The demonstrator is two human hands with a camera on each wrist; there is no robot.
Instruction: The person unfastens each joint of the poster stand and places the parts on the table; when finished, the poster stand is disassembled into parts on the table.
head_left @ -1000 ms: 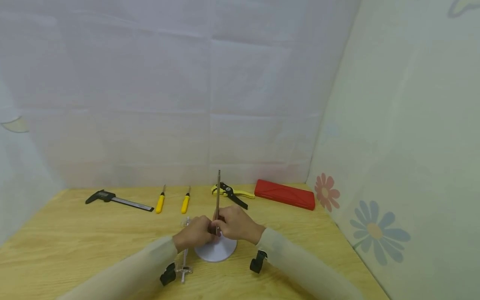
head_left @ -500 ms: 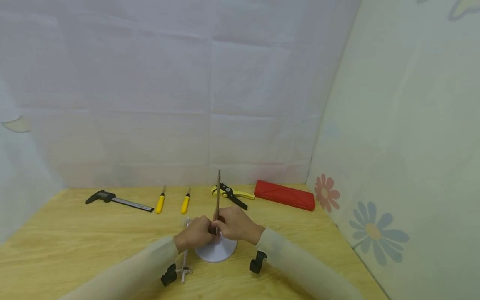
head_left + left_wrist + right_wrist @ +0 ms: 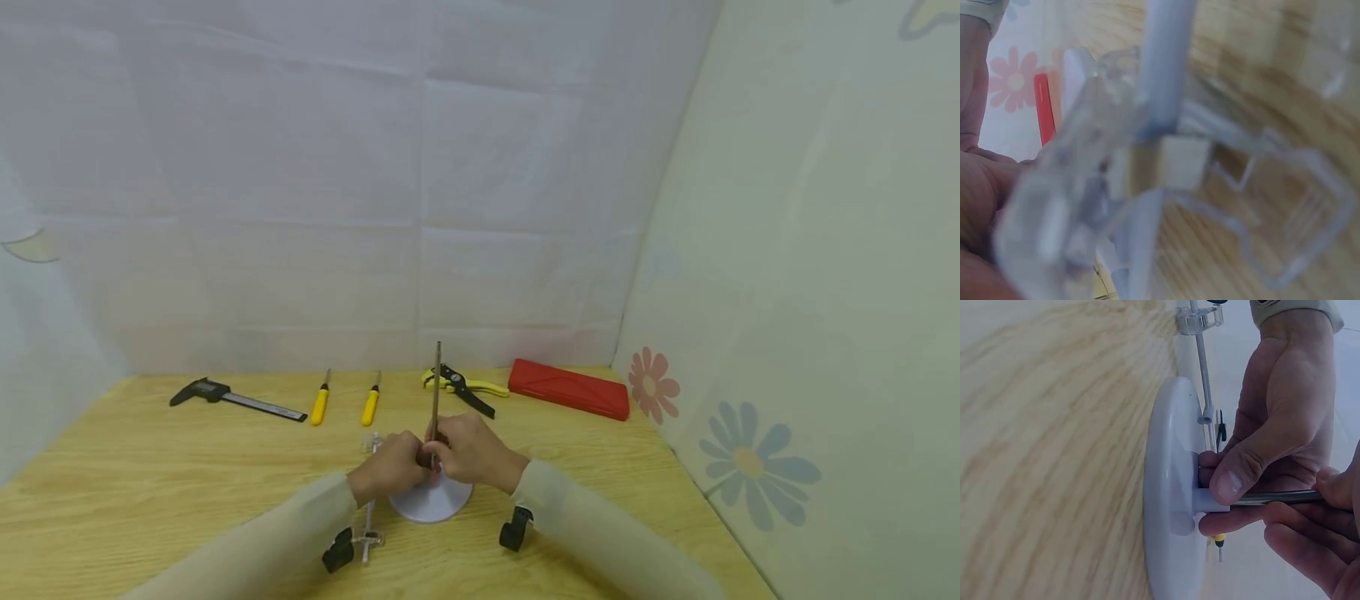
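A thin metal rod (image 3: 437,387) stands upright in the hub of a white round base (image 3: 432,505) on the wooden table. Both hands meet at the foot of the rod. My left hand (image 3: 415,467) pinches the rod where it meets the hub. The right wrist view shows the left hand's thumb and fingers (image 3: 1235,478) around the rod (image 3: 1275,497) against the base (image 3: 1166,506). My right hand (image 3: 444,454) grips the rod just above, its fingers (image 3: 1307,540) curled round it. A blurred clear plastic clamp (image 3: 1147,162) on a pale bar fills the left wrist view.
A clear clamp on a thin bar (image 3: 369,533) and two black clips (image 3: 337,550) (image 3: 514,530) lie near the base. At the back lie a caliper (image 3: 234,400), two yellow screwdrivers (image 3: 321,405) (image 3: 371,407), a yellow-black stripper (image 3: 462,385) and a red case (image 3: 568,389). Fabric walls enclose the table.
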